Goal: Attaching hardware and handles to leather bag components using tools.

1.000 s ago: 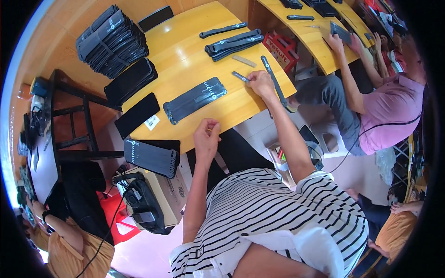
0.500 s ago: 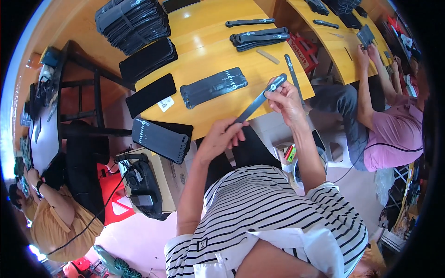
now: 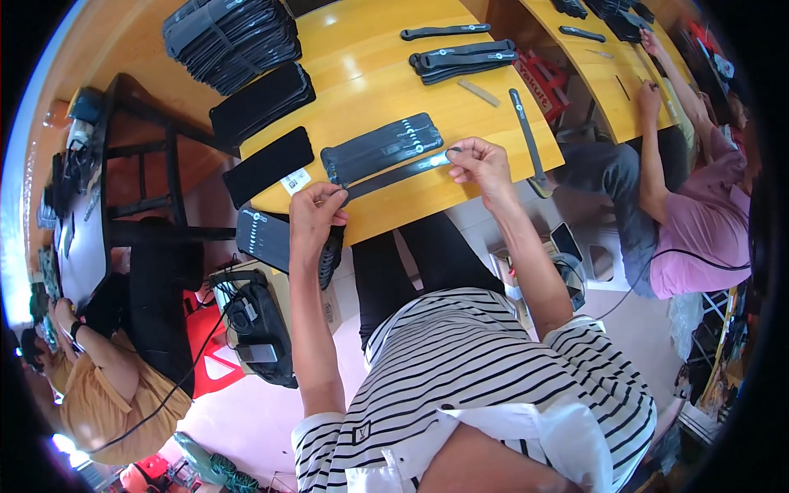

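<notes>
A black strap with a pale printed end is stretched between my hands over the table's near edge. My left hand pinches one end, and my right hand pinches the printed end. Just beyond it lies a row of similar black straps, side by side like a flat panel, with white print at their right ends. To the left a plain black pad rests on the table, with a white label beside it. Another set of dark straps sits by the near left corner, partly behind my left forearm.
Bundled black straps and a black stack stand at the far left of the yellow table. More straps, a thin wooden strip and a single strap lie right. Co-workers sit on both sides.
My hands have spread apart, the left moving left and forward. The strap went from slanting near my body to lying almost level in front of the row. The right co-worker's hands moved apart.
</notes>
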`<state>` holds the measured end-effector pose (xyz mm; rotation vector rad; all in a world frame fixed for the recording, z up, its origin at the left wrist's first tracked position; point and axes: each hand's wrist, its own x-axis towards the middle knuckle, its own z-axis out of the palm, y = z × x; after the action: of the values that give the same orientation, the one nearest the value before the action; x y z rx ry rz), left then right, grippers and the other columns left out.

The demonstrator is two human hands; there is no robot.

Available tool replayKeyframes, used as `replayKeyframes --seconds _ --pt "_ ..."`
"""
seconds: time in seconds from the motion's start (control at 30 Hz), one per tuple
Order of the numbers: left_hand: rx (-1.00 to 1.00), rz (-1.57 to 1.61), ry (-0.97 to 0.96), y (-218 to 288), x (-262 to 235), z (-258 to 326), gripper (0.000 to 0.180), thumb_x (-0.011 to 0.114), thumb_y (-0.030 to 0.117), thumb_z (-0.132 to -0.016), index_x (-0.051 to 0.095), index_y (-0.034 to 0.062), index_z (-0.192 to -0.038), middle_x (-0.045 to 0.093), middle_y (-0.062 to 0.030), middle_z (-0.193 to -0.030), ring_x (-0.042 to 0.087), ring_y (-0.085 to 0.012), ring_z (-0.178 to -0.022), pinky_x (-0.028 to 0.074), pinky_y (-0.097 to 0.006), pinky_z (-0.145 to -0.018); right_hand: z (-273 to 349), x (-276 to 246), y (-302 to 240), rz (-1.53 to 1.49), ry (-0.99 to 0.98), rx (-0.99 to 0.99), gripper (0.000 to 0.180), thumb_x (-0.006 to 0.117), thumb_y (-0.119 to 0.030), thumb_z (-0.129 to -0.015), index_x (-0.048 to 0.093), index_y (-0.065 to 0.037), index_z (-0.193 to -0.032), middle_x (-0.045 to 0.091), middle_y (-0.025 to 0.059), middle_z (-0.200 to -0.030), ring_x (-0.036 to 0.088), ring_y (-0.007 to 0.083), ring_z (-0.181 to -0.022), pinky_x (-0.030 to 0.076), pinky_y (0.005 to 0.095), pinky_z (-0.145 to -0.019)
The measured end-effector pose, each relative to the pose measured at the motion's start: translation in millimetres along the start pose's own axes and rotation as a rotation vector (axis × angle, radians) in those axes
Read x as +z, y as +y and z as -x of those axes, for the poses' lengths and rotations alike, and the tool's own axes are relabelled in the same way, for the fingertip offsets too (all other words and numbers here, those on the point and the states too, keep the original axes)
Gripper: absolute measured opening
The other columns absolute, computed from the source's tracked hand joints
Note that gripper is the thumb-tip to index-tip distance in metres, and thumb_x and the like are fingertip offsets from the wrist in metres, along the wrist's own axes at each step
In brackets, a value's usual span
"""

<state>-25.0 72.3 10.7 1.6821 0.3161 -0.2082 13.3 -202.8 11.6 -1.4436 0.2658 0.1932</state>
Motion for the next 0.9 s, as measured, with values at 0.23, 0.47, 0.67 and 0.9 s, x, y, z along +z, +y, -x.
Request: replayKeyframes --seconds 0.23,0.47,0.67,0.9 --pt "-0.036 -0.22 0.105 -12.6 -1.1 -23.8 0.01 0.064 0.004 -0.078 0.063 -0.0061 -0.081 0.062 -0.0083 -0.064 0.059 -0.0114 -0.051 0.048 -0.022 -0.047 -23.8 5.0 21.8 -0.001 0.004 -0.01 0.007 0.064 -0.002 -0.079 0.062 0.001 -0.084 0.059 0.003 -0.064 0.054 0.0072 -0.052 0.044 0.0193 -0.046" --pt "-0.034 -0.273 0.161 -15.9 5.5 -33.9 0.011 0.065 0.006 -0.079 0.061 -0.0043 -0.079 0.06 -0.0063 -0.061 0.058 -0.0109 -0.049 0.048 -0.023 -0.045 -27.8 4.6 25.0 0.076 0.026 0.009 0.006 0.064 0.0 -0.078 0.061 0.0 -0.083 0.056 0.0017 -0.063 0.05 0.0063 -0.05 0.042 0.0185 -0.044" --pt "-0.049 -0.266 0.21 -21.8 5.6 -36.8 0.011 0.065 0.005 -0.077 0.06 -0.0044 -0.076 0.058 -0.0068 -0.059 0.057 -0.0115 -0.047 0.047 -0.023 -0.044 -34.4 8.5 32.5 0.062 0.043 -0.01 0.005 0.063 0.001 -0.078 0.06 0.002 -0.082 0.056 0.0026 -0.062 0.052 0.0076 -0.049 0.044 0.0195 -0.044" --pt "-0.059 -0.253 0.212 -23.4 9.3 -37.8 0.011 0.065 0.005 -0.078 0.059 -0.0041 -0.075 0.058 -0.0065 -0.059 0.057 -0.0115 -0.047 0.046 -0.023 -0.044 -35.2 10.5 37.6 0.174 0.114 -0.1 0.004 0.061 0.002 -0.077 0.062 0.005 -0.079 0.057 0.0048 -0.06 0.055 0.0091 -0.047 0.045 0.0214 -0.042"
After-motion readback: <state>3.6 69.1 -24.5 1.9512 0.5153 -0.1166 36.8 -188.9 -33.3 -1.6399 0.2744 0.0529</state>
